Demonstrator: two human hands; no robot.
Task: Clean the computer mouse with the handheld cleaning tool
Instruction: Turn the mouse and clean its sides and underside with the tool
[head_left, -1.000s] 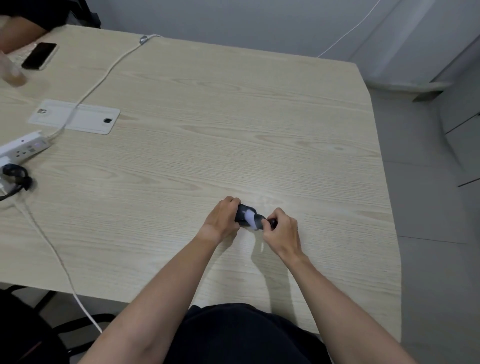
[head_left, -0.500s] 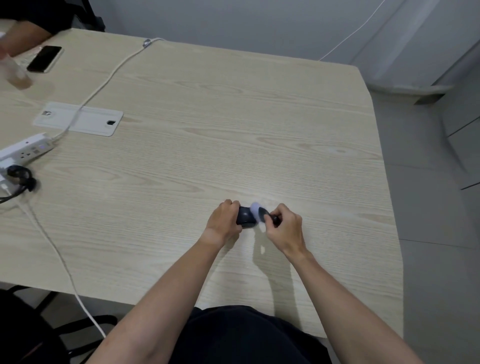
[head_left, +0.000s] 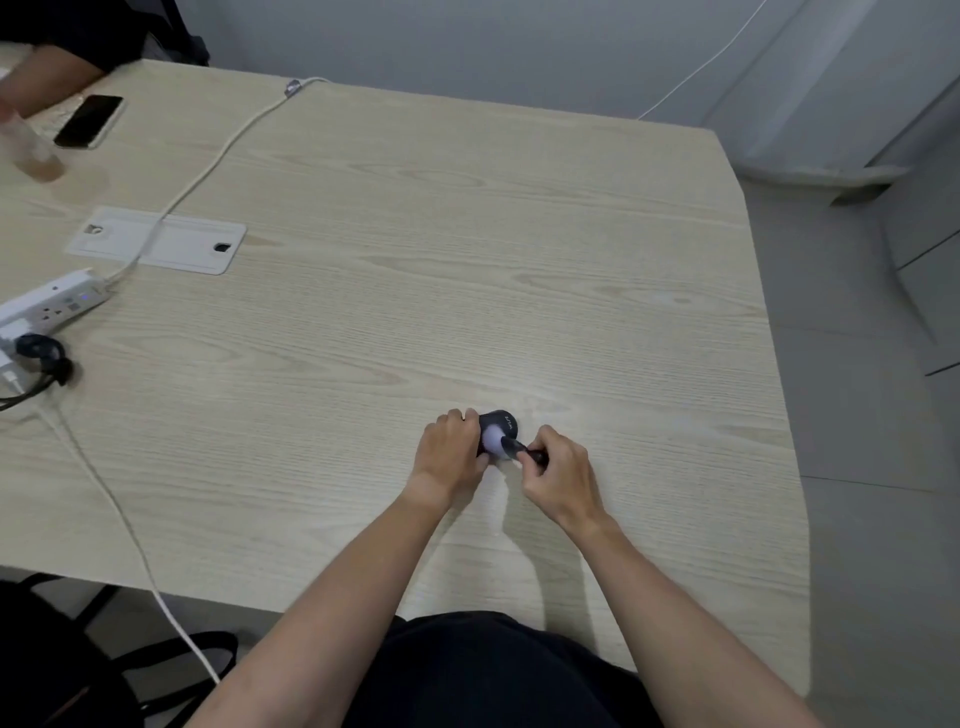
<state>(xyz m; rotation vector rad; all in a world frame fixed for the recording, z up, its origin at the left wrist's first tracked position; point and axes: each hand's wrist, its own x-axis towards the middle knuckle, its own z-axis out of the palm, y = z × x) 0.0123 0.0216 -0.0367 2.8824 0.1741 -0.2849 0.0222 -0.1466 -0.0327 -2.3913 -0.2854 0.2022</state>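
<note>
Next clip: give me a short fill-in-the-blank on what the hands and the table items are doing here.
1. The left hand grips the black ____.
2. The right hand holds the cleaning tool with its pale head against the ____.
3. The phone lies at the table's far ____ corner.
4. A white cable runs into the ____ strip.

Missing words: mouse; mouse; left; power

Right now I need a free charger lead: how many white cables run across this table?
2: one white cable runs from the far edge to the power strip; another trails from the strip over the near edge. More may be hidden.
</note>
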